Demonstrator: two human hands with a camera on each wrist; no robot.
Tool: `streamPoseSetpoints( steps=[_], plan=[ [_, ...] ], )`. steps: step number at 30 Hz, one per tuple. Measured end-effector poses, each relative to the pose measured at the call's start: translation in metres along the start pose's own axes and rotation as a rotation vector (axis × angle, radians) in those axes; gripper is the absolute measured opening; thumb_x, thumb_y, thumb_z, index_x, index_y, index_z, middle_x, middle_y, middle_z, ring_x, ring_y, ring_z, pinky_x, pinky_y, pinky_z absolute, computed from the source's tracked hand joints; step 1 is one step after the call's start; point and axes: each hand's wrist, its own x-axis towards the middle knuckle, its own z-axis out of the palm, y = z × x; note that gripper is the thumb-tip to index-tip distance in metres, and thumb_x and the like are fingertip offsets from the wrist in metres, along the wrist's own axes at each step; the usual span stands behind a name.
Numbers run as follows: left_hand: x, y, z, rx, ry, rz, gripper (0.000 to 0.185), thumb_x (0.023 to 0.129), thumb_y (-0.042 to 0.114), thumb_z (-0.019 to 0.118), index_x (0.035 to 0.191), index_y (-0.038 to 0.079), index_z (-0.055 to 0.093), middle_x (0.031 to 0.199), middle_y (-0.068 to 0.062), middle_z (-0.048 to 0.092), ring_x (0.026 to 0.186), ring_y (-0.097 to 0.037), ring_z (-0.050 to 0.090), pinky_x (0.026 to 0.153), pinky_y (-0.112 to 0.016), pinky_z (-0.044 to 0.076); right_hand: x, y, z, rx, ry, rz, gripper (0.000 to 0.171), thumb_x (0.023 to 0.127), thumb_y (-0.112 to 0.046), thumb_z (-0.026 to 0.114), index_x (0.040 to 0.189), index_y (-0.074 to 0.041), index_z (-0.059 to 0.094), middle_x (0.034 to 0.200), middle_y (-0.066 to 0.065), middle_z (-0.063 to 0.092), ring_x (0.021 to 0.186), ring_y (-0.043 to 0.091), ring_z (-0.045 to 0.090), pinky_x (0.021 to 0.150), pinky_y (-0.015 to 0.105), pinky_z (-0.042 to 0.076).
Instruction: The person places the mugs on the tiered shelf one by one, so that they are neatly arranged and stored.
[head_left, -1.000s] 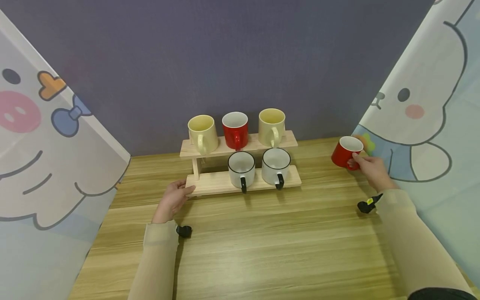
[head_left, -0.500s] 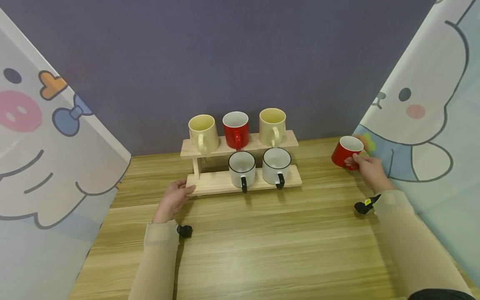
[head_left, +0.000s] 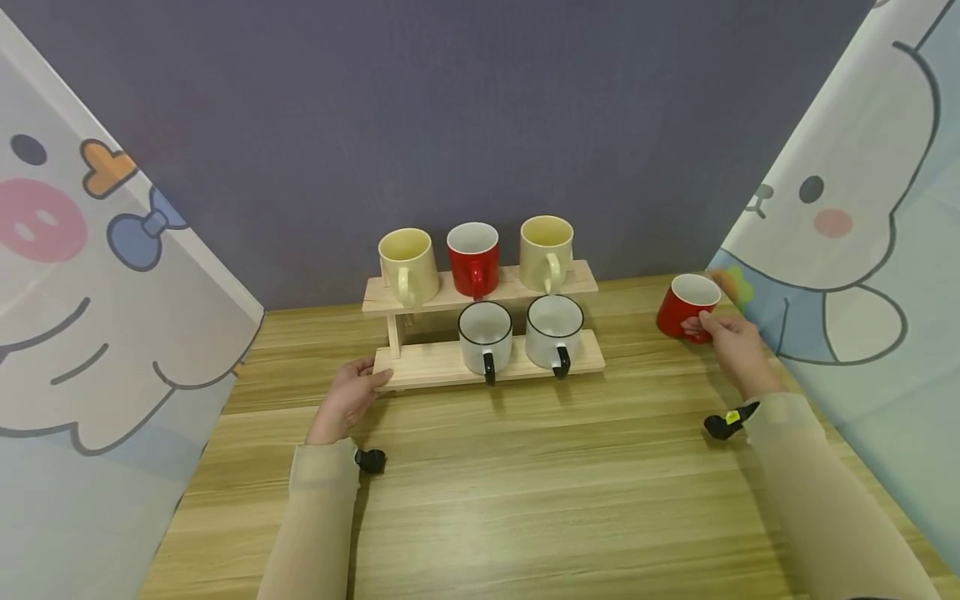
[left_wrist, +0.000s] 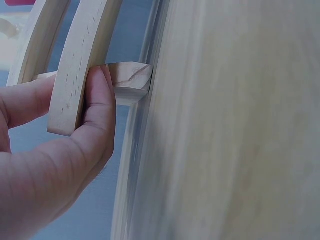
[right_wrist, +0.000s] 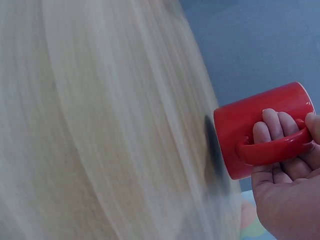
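Observation:
At the right of the head view, my right hand (head_left: 733, 346) grips a red mug (head_left: 678, 310) with a white inside. The right wrist view shows the fingers (right_wrist: 272, 125) passed through its handle (right_wrist: 272, 151) and the thumb on top of the handle. Whether the mug touches the table, I cannot tell. My left hand (head_left: 348, 396) pinches the left end of the lower board (left_wrist: 80, 75) of a two-tier wooden rack (head_left: 420, 367). On the upper tier stand a red mug (head_left: 486, 262) and two yellow mugs (head_left: 418, 267) (head_left: 542, 254). Two white mugs (head_left: 483, 337) (head_left: 551, 332) with black rims and handles stand below.
The wood-grain table (head_left: 540, 483) stretches in front of the rack and between the rack and the right hand. A dark wall (head_left: 480, 117) rises behind it. Cartoon-printed panels (head_left: 82, 333) (head_left: 847, 283) flank both sides.
My right hand has drawn the red mug slightly to the left, towards the rack. The left hand stays on the rack's lower board, and the other mugs stand as before.

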Motion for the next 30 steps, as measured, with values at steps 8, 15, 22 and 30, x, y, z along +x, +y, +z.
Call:
streamPoseSetpoints(
  steps=[8,15,22,30],
  plan=[
    [0.0,0.001,0.0,0.006,0.003,0.007,0.069,0.106,0.012,0.059,0.156,-0.012,0.019,0.146,-0.023,0.042,0.123,-0.027,0.05,0.095,-0.03,0.048,-0.011,-0.01,0.009,0.141,-0.004,-0.01,0.034,0.106,-0.02,0.059,0.108,0.011,0.073,0.092,0.001,0.076,0.089,0.008,0.07,0.085,0.016,0.049],
    [0.0,0.002,-0.001,-0.004,-0.002,0.006,0.069,0.106,0.013,0.059,0.156,-0.011,0.019,0.147,-0.024,0.042,0.124,-0.027,0.05,0.093,-0.029,0.048,-0.027,-0.029,0.022,0.237,-0.052,-0.052,0.029,0.104,-0.013,0.061,0.105,0.013,0.073,0.092,0.007,0.076,0.086,0.014,0.071,0.082,0.019,0.053],
    [-0.006,0.009,0.001,-0.021,-0.015,-0.006,0.068,0.105,0.01,0.059,0.156,-0.012,0.018,0.147,-0.025,0.041,0.118,-0.025,0.052,0.088,-0.03,0.05,-0.046,-0.05,0.034,0.203,-0.115,-0.089,0.029,0.104,-0.014,0.06,0.106,0.012,0.073,0.094,0.008,0.076,0.087,0.015,0.068,0.083,0.02,0.052],
    [0.0,0.001,-0.001,-0.006,-0.002,0.013,0.067,0.106,0.012,0.059,0.156,-0.012,0.021,0.144,-0.023,0.043,0.112,-0.02,0.054,0.086,-0.027,0.05,-0.067,-0.071,0.045,0.217,-0.229,-0.16,0.027,0.106,-0.005,0.054,0.108,0.017,0.07,0.096,0.01,0.075,0.09,0.018,0.068,0.082,0.023,0.053]
  ],
)
